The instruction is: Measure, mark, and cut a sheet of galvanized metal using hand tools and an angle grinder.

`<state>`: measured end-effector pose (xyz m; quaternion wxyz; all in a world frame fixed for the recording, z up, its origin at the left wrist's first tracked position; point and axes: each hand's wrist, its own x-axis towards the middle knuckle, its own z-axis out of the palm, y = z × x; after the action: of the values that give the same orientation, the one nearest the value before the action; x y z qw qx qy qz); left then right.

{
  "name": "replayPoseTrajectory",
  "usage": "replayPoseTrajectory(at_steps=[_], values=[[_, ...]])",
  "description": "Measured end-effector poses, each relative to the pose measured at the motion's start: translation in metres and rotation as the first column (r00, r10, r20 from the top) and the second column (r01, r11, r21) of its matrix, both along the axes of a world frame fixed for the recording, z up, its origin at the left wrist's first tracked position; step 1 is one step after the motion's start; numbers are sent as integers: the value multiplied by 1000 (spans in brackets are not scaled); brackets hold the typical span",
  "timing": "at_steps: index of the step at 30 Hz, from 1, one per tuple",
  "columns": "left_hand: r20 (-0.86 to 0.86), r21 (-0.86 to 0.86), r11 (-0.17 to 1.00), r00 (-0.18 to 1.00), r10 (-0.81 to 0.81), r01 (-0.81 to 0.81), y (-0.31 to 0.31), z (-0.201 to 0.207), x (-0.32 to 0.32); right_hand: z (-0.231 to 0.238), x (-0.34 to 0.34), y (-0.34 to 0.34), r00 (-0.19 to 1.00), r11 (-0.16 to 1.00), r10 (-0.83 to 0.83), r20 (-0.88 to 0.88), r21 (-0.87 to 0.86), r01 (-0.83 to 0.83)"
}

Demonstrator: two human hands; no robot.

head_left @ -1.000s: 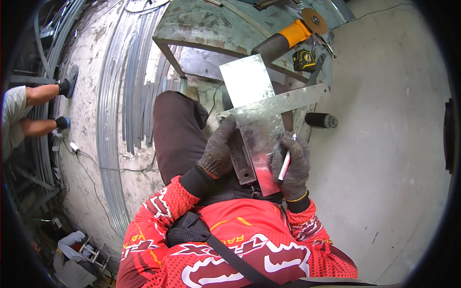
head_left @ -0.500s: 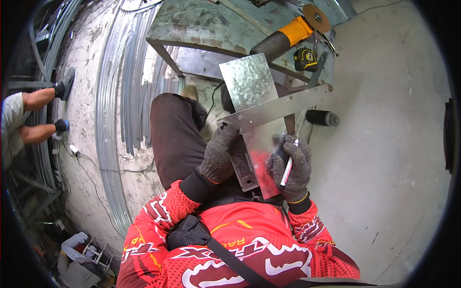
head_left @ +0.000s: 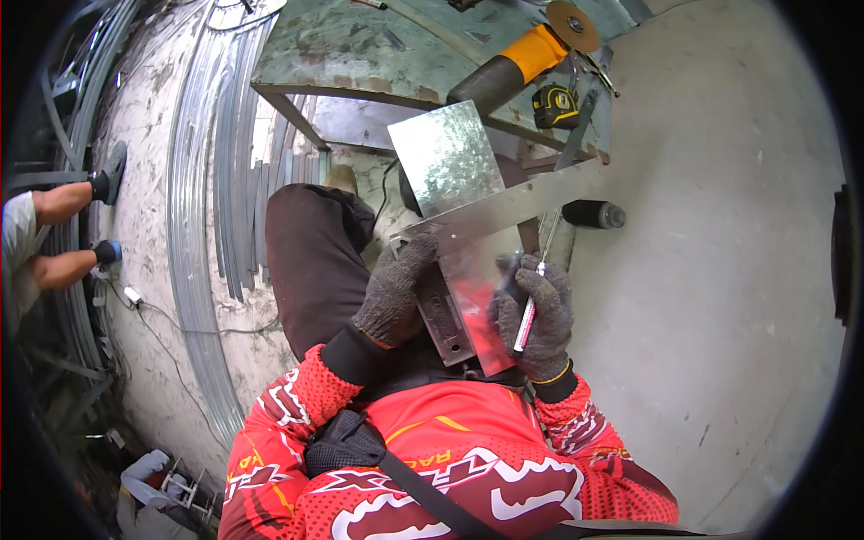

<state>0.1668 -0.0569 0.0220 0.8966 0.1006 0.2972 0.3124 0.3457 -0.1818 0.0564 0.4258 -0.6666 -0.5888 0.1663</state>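
A shiny sheet-metal plate (head_left: 445,157) lies over my lap, its near part mirroring the red of my shirt. Across it rests a try square (head_left: 513,207), its steel blade slanting up to the right and its dark stock (head_left: 441,319) along the plate's left side. My left hand (head_left: 396,292), in a dark knitted glove, is closed round the stock near the corner. At the plate's right edge, my gloved right hand (head_left: 544,319) grips a slim white marker (head_left: 525,326), with a thin pointed end directed away from me. Some right-hand fingertips blur into the plate's reflection.
Ahead stands a low metal table (head_left: 351,63) bearing an orange and black angle grinder (head_left: 531,56) and a tape measure (head_left: 555,106). A black cylinder (head_left: 594,214) is right of my knees. Long metal profiles (head_left: 198,198) and a cable (head_left: 180,326) lie left, near another person's legs (head_left: 67,207).
The whole view has shifted slightly, so the table, plate and hands appear a little further left. Both hands keep their holds on the square and the marker.
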Motion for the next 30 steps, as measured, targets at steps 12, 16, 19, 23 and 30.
replayPoseTrajectory(at_steps=[12,16,19,23,30], values=[[13,-80,996,999,38,-37,1,5,0,-2,3,-1,991,999,-33,127,7,32],[-5,-94,994,998,57,-57,0,2,-1,7,6,5,995,999,43,86,22,-45],[-37,-96,994,998,51,-54,1,6,-1,1,3,3,990,1000,5,140,15,-7],[-59,-67,997,997,42,-46,-1,0,-1,-3,0,-3,996,998,-64,68,-8,64],[-68,-77,996,997,45,-50,-3,-12,-6,3,0,2,989,999,-53,136,6,53]])
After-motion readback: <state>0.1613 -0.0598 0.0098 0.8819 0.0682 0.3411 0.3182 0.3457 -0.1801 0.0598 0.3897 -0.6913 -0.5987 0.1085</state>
